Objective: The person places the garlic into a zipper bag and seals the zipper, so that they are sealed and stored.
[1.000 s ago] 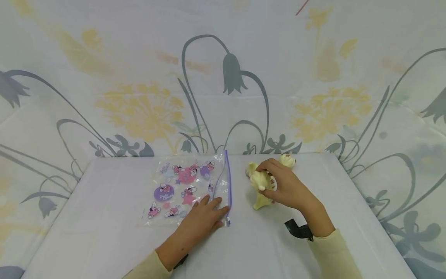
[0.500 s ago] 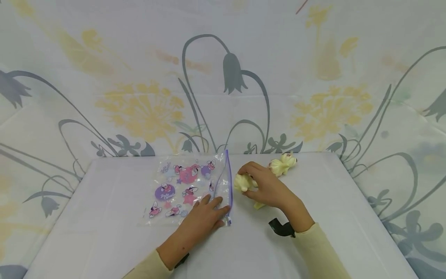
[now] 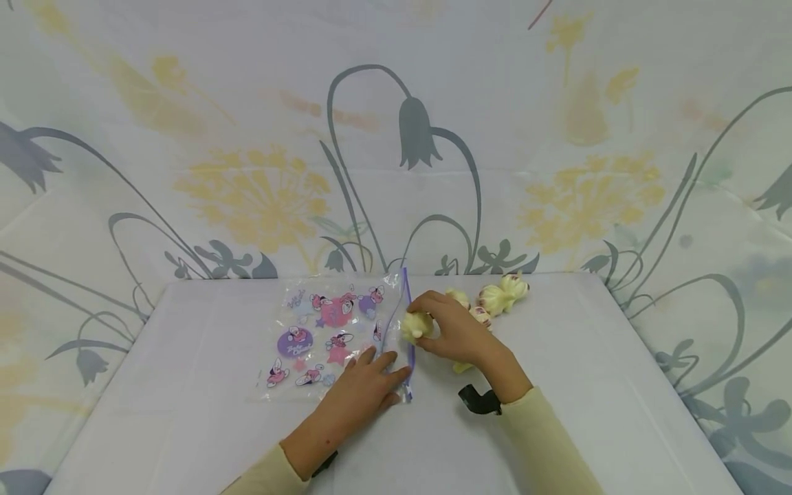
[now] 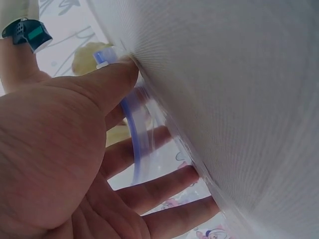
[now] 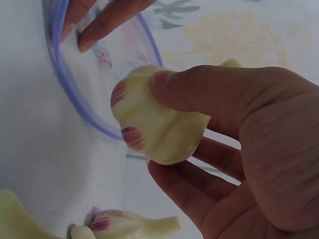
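My right hand [image 3: 454,326] pinches a pale yellow garlic bulb [image 3: 416,326] between thumb and fingers, at the mouth of a clear zip bag [image 3: 291,375]. In the right wrist view purple streaks mark the garlic bulb [image 5: 159,119], and the bag's purple zip edge [image 5: 79,102] curves open behind it. My left hand [image 3: 365,388] lies on the bag near its zip edge, fingers spread and nearly straight. The left wrist view shows its fingers [image 4: 162,186] by the see-through plastic, with the thumb close to the zip strip [image 4: 130,124].
More garlic bulbs [image 3: 495,299] lie right of the bag, partly behind my right hand. One with purple streaks [image 5: 117,224] shows low in the right wrist view. The white table [image 3: 204,344] meets a flower-patterned cloth [image 3: 396,206] at the back.
My right hand has carried the garlic bulb left, from beside the other bulbs to the bag's zip edge. The left hand has stayed on the bag.
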The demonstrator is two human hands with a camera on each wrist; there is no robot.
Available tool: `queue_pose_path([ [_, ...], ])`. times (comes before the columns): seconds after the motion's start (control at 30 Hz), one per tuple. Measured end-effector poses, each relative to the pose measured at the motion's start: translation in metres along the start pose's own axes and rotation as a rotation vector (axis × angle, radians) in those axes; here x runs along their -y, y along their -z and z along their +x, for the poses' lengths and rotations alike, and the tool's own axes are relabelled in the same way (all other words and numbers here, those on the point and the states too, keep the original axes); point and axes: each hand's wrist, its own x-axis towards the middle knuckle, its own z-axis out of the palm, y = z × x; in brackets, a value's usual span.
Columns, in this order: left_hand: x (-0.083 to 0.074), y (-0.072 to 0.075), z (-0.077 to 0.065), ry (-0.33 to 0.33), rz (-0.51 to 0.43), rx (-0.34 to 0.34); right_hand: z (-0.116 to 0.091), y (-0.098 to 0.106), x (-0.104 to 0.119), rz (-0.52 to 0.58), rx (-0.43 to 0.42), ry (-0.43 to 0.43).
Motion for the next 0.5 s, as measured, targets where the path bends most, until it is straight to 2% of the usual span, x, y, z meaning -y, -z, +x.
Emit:
queue_pose_path([
  [0.17,0.0,-0.001,0.0,-0.003,0.003,0.001,0.006,-0.006,-0.001,-0.016,0.018,-0.025],
  [0.33,0.001,-0.002,0.0,-0.001,0.008,0.007,0.012,-0.012,-0.002,0.015,0.02,-0.012],
  [0.5,0.001,-0.003,0.001,0.001,0.012,0.006,0.018,-0.02,-0.005,-0.01,0.01,0.009],
])
